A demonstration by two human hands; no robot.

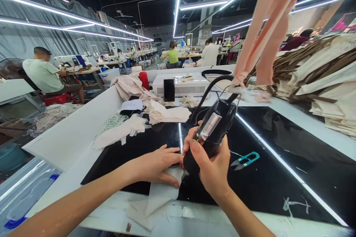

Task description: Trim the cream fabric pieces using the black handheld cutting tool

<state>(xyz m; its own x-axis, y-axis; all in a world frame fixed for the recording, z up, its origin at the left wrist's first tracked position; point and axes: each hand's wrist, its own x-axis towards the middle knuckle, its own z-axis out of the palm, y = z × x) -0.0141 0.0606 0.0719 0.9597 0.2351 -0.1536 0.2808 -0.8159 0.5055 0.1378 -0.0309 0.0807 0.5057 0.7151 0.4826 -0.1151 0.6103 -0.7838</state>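
Black handheld tool (211, 133) clenched in right hand (213, 166), left hand (158, 164) flat, released, on fabric piece (164, 192)

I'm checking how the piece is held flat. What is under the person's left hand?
Under the left hand lies a pale fabric piece on the black table top. The right hand holds a black handheld tool, whose tip is hidden.
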